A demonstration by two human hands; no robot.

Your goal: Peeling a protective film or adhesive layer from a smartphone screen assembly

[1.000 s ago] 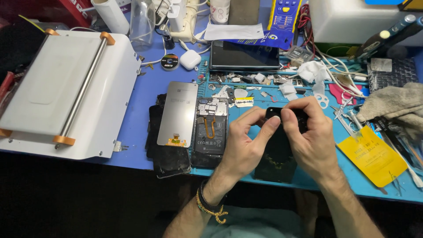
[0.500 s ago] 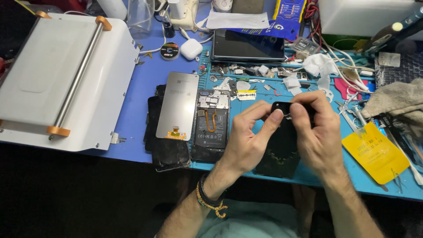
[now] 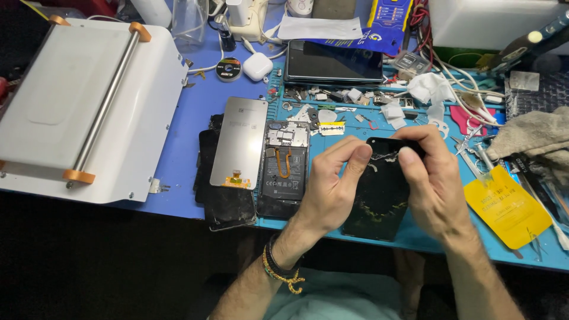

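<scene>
While both hands (image 3: 379, 184) pinch it, the black panel's (image 3: 379, 204) top sits in their grip

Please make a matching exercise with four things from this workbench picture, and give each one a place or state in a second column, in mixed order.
Things:
1. black phone back cover with glue residue
2. opened phone body showing its battery
3. small white rounded earbud case
4. yellow rectangular card

Places or states:
A. lying right of the right hand
B. held by both hands, with the left hand on its left edge
C. near the black tape roll
D. beside the grey display panel

Pairs: 1-B, 2-D, 3-C, 4-A
</scene>
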